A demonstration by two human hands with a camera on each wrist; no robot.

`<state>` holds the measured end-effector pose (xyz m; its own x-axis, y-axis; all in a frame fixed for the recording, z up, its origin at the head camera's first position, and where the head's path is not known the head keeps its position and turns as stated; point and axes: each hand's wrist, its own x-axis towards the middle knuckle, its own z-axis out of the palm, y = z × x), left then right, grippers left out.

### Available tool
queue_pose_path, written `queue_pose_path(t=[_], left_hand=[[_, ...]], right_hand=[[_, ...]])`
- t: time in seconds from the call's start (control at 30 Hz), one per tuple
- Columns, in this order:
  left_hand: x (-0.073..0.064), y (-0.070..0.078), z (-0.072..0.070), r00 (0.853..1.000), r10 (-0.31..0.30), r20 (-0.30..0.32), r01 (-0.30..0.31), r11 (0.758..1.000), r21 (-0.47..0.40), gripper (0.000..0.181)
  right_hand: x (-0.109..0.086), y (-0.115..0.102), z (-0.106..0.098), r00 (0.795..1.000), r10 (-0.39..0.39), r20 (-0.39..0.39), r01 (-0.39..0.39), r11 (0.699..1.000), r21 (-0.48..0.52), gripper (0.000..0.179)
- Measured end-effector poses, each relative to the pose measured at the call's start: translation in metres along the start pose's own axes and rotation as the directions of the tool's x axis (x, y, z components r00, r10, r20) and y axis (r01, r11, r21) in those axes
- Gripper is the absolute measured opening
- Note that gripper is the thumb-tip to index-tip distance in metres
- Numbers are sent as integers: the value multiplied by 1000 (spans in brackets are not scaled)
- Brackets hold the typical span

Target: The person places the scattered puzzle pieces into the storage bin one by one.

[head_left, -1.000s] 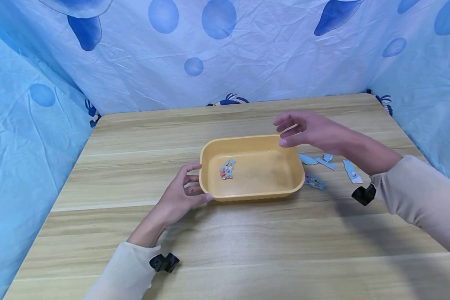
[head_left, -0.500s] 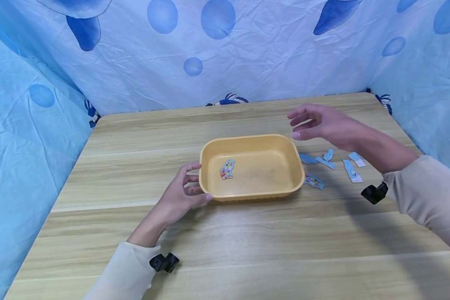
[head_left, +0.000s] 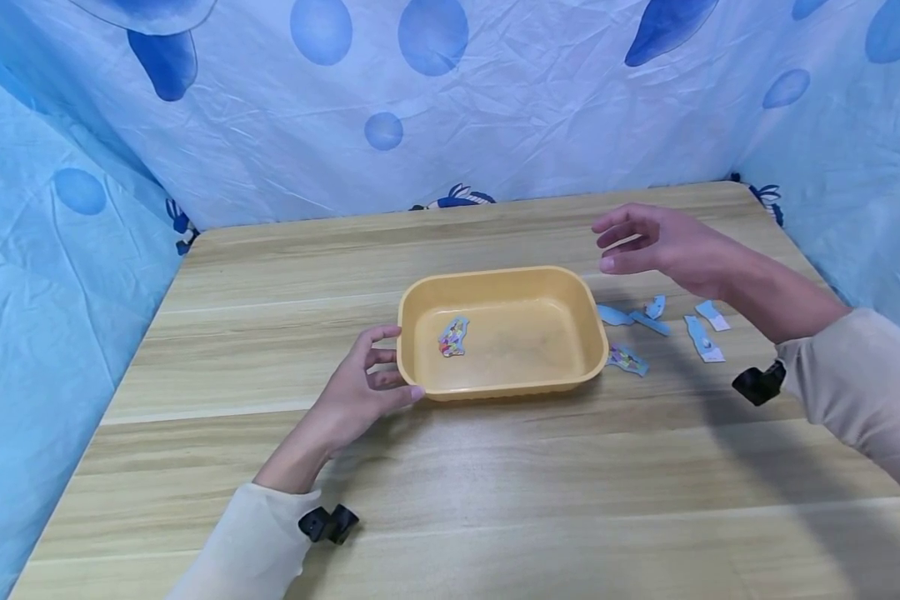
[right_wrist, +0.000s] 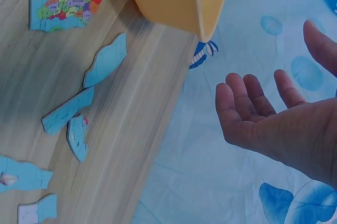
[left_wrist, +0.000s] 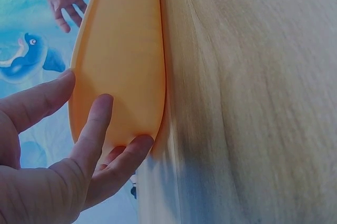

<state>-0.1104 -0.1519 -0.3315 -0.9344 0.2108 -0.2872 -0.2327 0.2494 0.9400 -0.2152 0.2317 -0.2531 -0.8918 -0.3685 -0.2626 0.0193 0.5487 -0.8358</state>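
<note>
A yellow plastic tray (head_left: pixel 502 387) stands on the wooden table, with one colourful map puzzle piece (head_left: pixel 453 337) lying inside near its left end. My left hand (head_left: pixel 360 387) touches the tray's left end with its fingertips, the fingers spread along the outer wall and the thumb near the front corner. In the left wrist view the fingers (left_wrist: pixel 95 129) lie against the orange-looking wall, none hooked over the rim. Raised past the tray's back right corner, my right hand (head_left: pixel 648 242) has loosely bent fingers and holds nothing; the right wrist view shows its palm (right_wrist: pixel 284 129) bare.
Right of the tray lie several puzzle pieces: a map piece (head_left: pixel 627 360) beside its wall, a blue strip (head_left: pixel 650 323), a small curved piece (head_left: pixel 655 307) and a blue-and-white piece (head_left: pixel 703 339). A blue patterned curtain (head_left: pixel 450 125) hangs behind the table (head_left: pixel 450 500).
My right hand has moved right and slightly back, away from over the tray's corner, uncovering a blue-and-white piece. The left hand and the tray have stayed in place.
</note>
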Motion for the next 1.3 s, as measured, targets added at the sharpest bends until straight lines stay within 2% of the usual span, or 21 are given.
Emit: queue_pose_path(t=[0.47, 0.97, 1.13, 1.3], left_hand=[[2, -1, 0, 1000, -4, 9, 4, 1000, -2, 84], [2, -1, -1, 1000, -13, 11, 12, 1000, 13, 85], [1, -1, -1, 1000, -16, 6, 16, 1000, 19, 84], [1, -1, -1, 1000, -11, 5, 11, 1000, 22, 84]], right_hand=[[-11, 36, -20, 997, 42, -58, -44, 998, -41, 63], [-29, 84, -43, 989, 117, -91, -117, 993, 10, 52], [-31, 95, -50, 985, 141, -98, -137, 990, 45, 47], [-30, 102, -55, 983, 159, -97, -157, 987, 26, 47]])
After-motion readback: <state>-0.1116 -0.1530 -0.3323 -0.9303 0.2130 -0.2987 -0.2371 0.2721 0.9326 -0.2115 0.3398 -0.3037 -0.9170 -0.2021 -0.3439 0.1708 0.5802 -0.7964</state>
